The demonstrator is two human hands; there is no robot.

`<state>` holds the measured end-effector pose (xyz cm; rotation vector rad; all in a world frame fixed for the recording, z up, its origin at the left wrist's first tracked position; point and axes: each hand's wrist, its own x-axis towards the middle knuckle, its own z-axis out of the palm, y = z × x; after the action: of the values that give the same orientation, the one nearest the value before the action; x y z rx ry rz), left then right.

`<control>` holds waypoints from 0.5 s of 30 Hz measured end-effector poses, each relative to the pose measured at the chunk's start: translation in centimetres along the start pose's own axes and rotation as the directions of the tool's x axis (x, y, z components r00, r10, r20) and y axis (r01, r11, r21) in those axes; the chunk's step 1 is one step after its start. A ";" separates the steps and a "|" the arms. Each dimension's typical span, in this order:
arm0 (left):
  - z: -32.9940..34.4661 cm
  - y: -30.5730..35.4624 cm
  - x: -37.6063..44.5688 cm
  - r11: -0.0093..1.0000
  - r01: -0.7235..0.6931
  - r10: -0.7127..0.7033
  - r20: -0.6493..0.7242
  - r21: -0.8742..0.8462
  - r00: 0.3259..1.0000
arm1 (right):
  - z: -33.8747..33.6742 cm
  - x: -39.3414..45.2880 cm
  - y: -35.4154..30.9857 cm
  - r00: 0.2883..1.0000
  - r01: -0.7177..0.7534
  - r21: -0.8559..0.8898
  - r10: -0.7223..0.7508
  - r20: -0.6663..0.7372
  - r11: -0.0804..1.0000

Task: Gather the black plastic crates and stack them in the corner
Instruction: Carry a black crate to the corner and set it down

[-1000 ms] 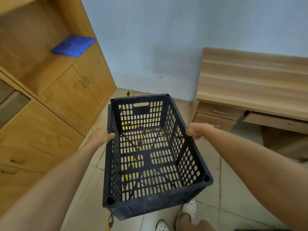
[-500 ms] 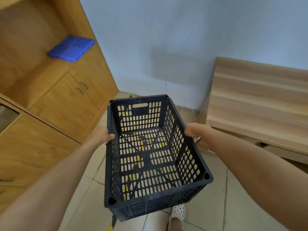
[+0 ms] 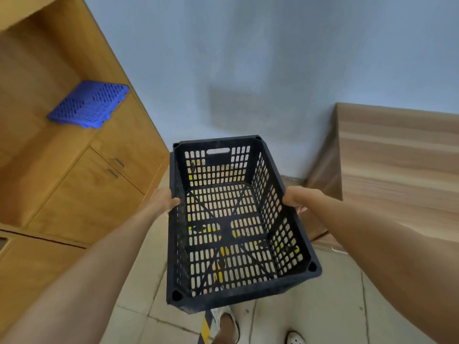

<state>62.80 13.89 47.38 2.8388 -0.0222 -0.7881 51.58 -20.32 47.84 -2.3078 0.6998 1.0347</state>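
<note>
Between the cabinet (image 3: 82, 194) and the tabletop (image 3: 402, 155), I carry one black crate (image 3: 231, 219) toward the corner.

Both hands, left hand (image 3: 162, 202) and right hand (image 3: 296, 198), clamp its long side rims, holding it level above the floor (image 3: 323, 306). I see no crate set down in the corner yet, so the stacking seems barely begun, with other crates out of sight.

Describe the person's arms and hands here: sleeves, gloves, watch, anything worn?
Both forearms are bare as far as the frame shows: no sleeves in view. The left hand and right hand wear no gloves, and no watch, bracelet or ring is visible. The fingers are mostly hidden, so rings there cannot be ruled out. No markings or cables.
</note>
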 end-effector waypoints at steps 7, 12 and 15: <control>-5.3 1.4 10.4 0.993 -0.115 0.116 0.050 -0.028 0.992 | -2.8 5.1 -5.3 0.997 -0.076 0.068 0.076 0.000 0.995; -5.6 3.5 15.5 0.989 -0.133 0.127 0.086 0.069 0.988 | -2.9 9.3 -5.4 0.985 -0.160 0.154 0.148 0.084 0.975; -5.2 5.6 18.8 0.982 -0.144 0.129 0.129 0.120 0.983 | -3.5 12.3 -4.5 0.978 -0.191 0.205 0.169 0.119 0.960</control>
<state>81.81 8.14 43.24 2.8658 -0.2933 -0.9591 63.33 -22.22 41.38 -2.0211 0.9468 1.0890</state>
